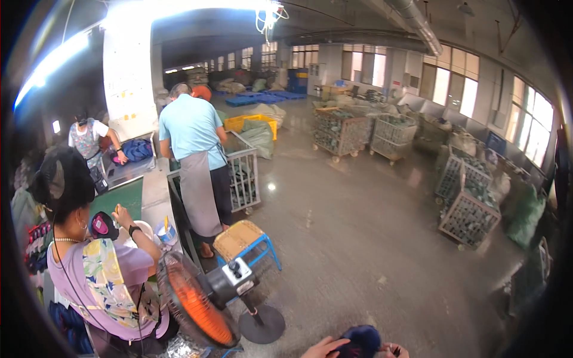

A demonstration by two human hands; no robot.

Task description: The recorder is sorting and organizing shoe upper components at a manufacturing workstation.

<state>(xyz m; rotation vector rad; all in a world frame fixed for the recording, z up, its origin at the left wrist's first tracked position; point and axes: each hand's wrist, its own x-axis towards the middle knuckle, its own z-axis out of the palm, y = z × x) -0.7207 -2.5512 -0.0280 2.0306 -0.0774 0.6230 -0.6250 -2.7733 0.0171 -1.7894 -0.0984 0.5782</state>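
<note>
At the lower edge, my left hand lies with its fingers over a dark blue, rounded fabric piece and grips its left side. My right hand is closed just to the right of that piece. A small dark tip shows at its fingers, too small to name. The frame's edge cuts off both hands and the lower part of the piece.
A floor fan and a wooden-topped stool stand to the left. Beyond the fan sits a co-worker holding a black-and-pink piece. Another person stands at a crate trolley. Loaded trolleys line the right.
</note>
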